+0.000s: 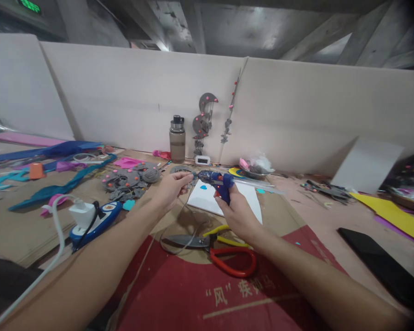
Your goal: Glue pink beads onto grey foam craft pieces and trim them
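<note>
My right hand is wrapped round the handle of a blue hot glue gun, whose nozzle points left. A clear glue stick sticks out of its back. Close to the nozzle, my left hand is closed in a pinch; what sits between its fingertips is too small to make out. A thin looped cord trails beneath that hand. Below both hands lie scissors with red handles and a yellow-handled tool. Behind the gun is a white sheet bearing a small blue cutout.
Grey felt pieces with pink dots lie left of centre, near a blue power strip with a white plug. A bottle stands against the white partition. A black phone and yellow sheets are at right.
</note>
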`<state>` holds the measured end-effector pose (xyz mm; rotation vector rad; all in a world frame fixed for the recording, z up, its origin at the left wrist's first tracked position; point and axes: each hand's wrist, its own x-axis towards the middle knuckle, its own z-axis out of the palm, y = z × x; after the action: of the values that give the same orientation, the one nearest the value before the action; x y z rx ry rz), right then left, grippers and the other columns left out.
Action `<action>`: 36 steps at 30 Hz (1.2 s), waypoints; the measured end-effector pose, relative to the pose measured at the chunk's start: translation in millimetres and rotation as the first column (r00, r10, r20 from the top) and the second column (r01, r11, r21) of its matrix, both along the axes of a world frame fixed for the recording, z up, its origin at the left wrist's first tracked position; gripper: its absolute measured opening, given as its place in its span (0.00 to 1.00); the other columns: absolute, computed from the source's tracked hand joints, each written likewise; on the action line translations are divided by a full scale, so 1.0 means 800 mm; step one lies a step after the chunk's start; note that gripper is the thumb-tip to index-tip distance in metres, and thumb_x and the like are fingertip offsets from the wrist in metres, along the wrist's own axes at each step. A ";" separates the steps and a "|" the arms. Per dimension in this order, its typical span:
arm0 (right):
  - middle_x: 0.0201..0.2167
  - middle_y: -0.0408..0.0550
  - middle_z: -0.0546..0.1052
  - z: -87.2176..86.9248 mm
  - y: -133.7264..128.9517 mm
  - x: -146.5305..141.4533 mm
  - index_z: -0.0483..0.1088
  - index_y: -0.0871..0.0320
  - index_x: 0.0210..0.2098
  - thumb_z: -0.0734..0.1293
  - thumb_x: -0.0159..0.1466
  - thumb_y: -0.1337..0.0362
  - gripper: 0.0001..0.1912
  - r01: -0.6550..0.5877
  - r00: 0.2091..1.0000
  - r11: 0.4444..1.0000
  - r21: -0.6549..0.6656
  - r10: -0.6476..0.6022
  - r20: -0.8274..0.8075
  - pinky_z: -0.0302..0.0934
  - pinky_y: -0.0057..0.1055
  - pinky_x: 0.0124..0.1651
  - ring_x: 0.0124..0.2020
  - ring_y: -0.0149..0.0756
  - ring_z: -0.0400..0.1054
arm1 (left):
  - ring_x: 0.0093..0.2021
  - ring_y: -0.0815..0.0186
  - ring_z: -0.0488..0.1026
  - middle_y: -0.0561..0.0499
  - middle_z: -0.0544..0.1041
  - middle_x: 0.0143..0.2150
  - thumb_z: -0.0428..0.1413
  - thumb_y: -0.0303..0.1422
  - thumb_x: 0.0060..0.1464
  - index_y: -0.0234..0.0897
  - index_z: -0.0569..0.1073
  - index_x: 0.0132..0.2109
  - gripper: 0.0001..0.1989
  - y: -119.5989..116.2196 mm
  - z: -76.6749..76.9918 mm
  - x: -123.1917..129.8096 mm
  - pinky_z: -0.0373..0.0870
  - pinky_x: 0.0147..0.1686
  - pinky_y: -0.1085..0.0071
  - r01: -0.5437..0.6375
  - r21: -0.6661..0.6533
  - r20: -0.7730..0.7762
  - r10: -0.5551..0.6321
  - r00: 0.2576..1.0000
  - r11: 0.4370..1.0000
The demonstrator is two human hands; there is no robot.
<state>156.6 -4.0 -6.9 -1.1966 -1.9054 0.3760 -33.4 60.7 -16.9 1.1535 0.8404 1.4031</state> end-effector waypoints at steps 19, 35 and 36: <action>0.41 0.53 0.72 -0.005 -0.002 -0.003 0.61 0.60 0.49 0.57 0.61 0.66 0.16 0.043 0.996 0.998 0.045 -0.047 0.081 0.58 0.35 0.44 0.40 0.39 0.65 | 0.19 0.79 0.55 0.56 0.65 0.23 0.62 0.37 0.41 0.29 0.74 0.35 0.15 0.001 -0.003 0.001 0.49 0.19 0.78 -0.062 0.074 -0.128 0.071 0.989 0.995; 0.33 0.44 0.73 -0.017 0.024 0.007 0.58 0.56 0.41 0.61 0.56 0.65 0.13 -0.047 0.891 0.977 -0.210 -0.054 -0.451 0.59 0.27 0.22 0.20 0.26 0.61 | 0.19 0.78 0.55 0.55 0.66 0.24 0.63 0.38 0.40 0.29 0.74 0.35 0.17 0.015 -0.015 -0.008 0.50 0.18 0.77 -0.095 0.064 -0.117 0.102 0.988 0.993; 0.33 0.44 0.73 -0.018 0.032 0.013 0.58 0.56 0.40 0.62 0.54 0.66 0.13 -0.075 0.855 0.962 -0.264 -0.075 -0.514 0.58 0.26 0.20 0.18 0.25 0.60 | 0.19 0.78 0.56 0.54 0.67 0.25 0.63 0.38 0.40 0.29 0.74 0.36 0.17 0.015 -0.015 -0.008 0.50 0.18 0.77 -0.095 0.060 -0.124 0.102 0.987 0.994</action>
<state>166.7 21.5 -21.5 -1.1232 -1.4058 0.8963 -39.9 72.9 -29.2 1.2678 0.9658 1.4527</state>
